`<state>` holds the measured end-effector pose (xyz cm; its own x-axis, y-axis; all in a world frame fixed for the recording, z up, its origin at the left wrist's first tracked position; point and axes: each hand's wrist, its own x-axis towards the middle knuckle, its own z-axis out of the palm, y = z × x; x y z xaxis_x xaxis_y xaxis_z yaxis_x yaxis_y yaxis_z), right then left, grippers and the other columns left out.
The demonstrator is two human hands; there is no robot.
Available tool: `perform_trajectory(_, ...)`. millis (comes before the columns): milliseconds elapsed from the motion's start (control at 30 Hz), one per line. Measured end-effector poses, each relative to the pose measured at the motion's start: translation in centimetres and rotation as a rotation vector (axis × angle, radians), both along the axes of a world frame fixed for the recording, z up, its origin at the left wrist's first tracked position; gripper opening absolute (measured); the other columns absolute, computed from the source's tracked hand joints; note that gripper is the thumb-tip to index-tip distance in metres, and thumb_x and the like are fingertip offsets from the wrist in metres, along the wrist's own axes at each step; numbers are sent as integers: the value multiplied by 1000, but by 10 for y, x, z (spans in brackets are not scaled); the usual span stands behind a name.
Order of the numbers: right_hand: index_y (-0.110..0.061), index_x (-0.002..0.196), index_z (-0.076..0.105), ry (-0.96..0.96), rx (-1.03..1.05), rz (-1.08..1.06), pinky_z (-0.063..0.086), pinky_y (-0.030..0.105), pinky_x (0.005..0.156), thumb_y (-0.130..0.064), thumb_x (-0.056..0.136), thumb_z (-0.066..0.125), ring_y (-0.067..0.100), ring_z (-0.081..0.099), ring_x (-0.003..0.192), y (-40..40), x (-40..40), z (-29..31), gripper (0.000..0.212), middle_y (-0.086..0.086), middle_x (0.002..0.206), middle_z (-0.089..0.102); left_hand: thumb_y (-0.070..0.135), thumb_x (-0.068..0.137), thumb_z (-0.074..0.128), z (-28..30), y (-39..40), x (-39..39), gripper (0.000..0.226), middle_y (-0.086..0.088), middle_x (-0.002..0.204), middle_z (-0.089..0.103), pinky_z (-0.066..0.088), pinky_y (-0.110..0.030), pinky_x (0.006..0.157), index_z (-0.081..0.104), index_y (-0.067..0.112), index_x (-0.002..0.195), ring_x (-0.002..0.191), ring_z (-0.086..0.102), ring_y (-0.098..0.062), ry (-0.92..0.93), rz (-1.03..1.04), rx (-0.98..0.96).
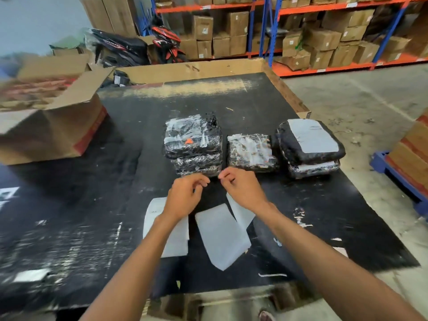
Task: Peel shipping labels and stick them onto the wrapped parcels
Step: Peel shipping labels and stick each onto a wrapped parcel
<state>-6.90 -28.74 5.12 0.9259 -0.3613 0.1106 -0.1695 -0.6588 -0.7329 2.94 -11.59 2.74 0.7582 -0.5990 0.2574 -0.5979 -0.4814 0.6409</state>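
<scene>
Both hands — left hand point(185, 193) and right hand point(240, 186) — hover with fingers loosely curled, holding nothing, just near the parcels point(193, 147); white labels point(222, 237) lie on the desk point(69, 205) below.

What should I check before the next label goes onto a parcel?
1. Label in hand: cannot tell; left hand and right hand have fingers curled close together, nothing clearly pinched.
2. Label sheets within reach on the table: ok.
3. Left parcel stack top free of a label: ok.
4. Middle parcel unlabelled: ok.
5. Right parcel stack already labelled on top: ok, skip.
</scene>
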Motion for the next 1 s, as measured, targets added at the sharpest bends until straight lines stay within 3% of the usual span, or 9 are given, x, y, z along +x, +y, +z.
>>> perform_trajectory(100,-15,97,77,233,187,117,59,31,84,-33,96,62,14,75,81,53,8,-8,23,2,92,78,9,88,52,-6,51,13,41,1,116,72,53,-41,91,66,25,123,106,67,-21,-86,114,180)
perform_trajectory(233,-4,84,76,380,283,27,60,31,82,-46,89,70,13,76,75,93,27,-23,42,5,84,78,40,100,48,-33,95,23,45,0,154,45,27,-50,118,48,34,145,146,36,-25,-20,165,344)
perform_trajectory(367,2,88,76,311,519,-182,60,23,61,-25,78,86,12,69,68,107,37,-36,30,8,89,74,46,106,31,-53,99,11,47,6,164,27,1,-43,125,37,36,152,154,14,-15,85,191,347)
perform_trajectory(533,-4,94,76,321,527,-258,63,38,81,-21,83,81,23,74,88,109,38,-47,21,11,100,75,45,107,19,-59,101,8,52,8,163,29,0,-40,126,35,30,154,153,14,-11,49,233,320)
perform_trajectory(667,-17,76,64,258,476,-248,58,38,82,-24,90,72,24,68,86,102,36,-41,17,5,89,68,42,108,15,-58,101,7,52,9,161,32,0,-37,126,37,28,153,152,16,-9,72,251,261)
perform_trajectory(767,-18,75,52,224,566,-271,54,45,77,-20,92,69,23,59,80,88,35,-37,24,7,84,61,42,108,18,-60,101,9,52,8,162,32,1,-38,126,36,26,154,153,17,-11,44,256,278)
perform_trajectory(833,-16,83,56,195,684,-269,55,54,88,-18,91,72,27,63,87,77,32,-34,18,14,94,66,40,108,22,-61,101,10,50,7,162,31,2,-40,126,37,25,153,153,16,-13,14,246,318)
perform_trajectory(900,-13,100,62,153,795,-261,58,50,89,-13,92,71,28,69,95,68,25,-27,12,15,110,70,39,108,24,-61,100,10,49,5,163,28,3,-42,126,38,25,153,154,15,-15,-17,228,372)
perform_trajectory(1000,-10,107,65,98,911,-216,62,30,74,-6,97,64,21,71,89,56,12,-17,11,9,106,73,39,108,26,-55,97,12,48,4,164,27,1,-48,125,37,26,153,154,14,-17,-20,221,459)
